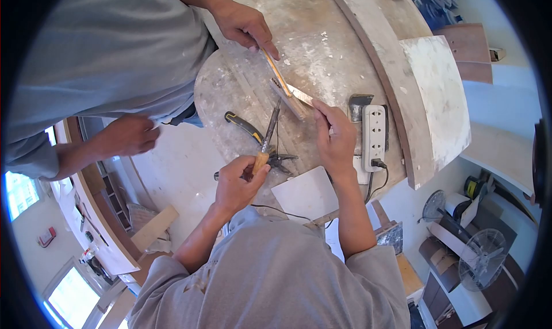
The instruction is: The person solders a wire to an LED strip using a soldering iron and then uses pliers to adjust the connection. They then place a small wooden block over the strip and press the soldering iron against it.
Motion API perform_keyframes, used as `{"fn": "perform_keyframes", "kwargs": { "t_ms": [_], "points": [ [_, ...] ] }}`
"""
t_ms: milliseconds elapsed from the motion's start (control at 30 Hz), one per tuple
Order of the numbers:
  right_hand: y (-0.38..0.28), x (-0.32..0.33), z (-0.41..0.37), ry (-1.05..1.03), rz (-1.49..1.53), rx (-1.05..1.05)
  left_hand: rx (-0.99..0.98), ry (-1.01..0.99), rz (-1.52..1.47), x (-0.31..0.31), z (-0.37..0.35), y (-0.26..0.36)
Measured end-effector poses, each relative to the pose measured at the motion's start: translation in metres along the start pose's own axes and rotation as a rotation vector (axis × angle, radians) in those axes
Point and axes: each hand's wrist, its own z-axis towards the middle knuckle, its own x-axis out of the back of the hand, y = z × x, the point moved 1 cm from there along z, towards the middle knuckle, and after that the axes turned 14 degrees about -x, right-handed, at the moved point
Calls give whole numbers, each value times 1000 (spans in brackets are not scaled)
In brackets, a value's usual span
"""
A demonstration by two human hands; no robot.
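Observation:
My left hand is closed around the wooden handle of a soldering iron, whose tip points up toward a small wooden block. Between the fingers of my right hand is a flat, shiny metal blade, its far end against a thin yellow strip. A co-worker's hand holds that strip from above, and its lower end meets the block. Whether the iron's tip touches anything is hard to tell. A yellow-and-black tool handle lies left of the iron.
A white power strip with a black plug sits right of my right hand. A black object and a white sheet lie near me. A long curved board stands on the right. The co-worker's other hand is at left.

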Motion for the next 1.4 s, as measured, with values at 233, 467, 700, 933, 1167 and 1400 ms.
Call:
{"fn": "perform_keyframes", "kwargs": {
  "t_ms": [233,467,700,933,1167,1400],
  "points": [
    [-10,-9,-10,-94,445,-457,-7,43,-43,4,-3,-3],
    [8,-18,-41,-275,874,-660,-127,-40,-466,-27,19,20],
    [2,-17,-67,-229,1246,-870,-158,-141,-480,-46,29,32],
    [10,-7,-81,-438,1443,-886,-104,-214,-546,-45,24,42],
    [-11,11,-109,-158,832,-552,-270,-217,-19,-46,18,63],
    [-8,30,-87,-136,1137,-718,-144,-99,-299,-41,15,52]
  ]
}}
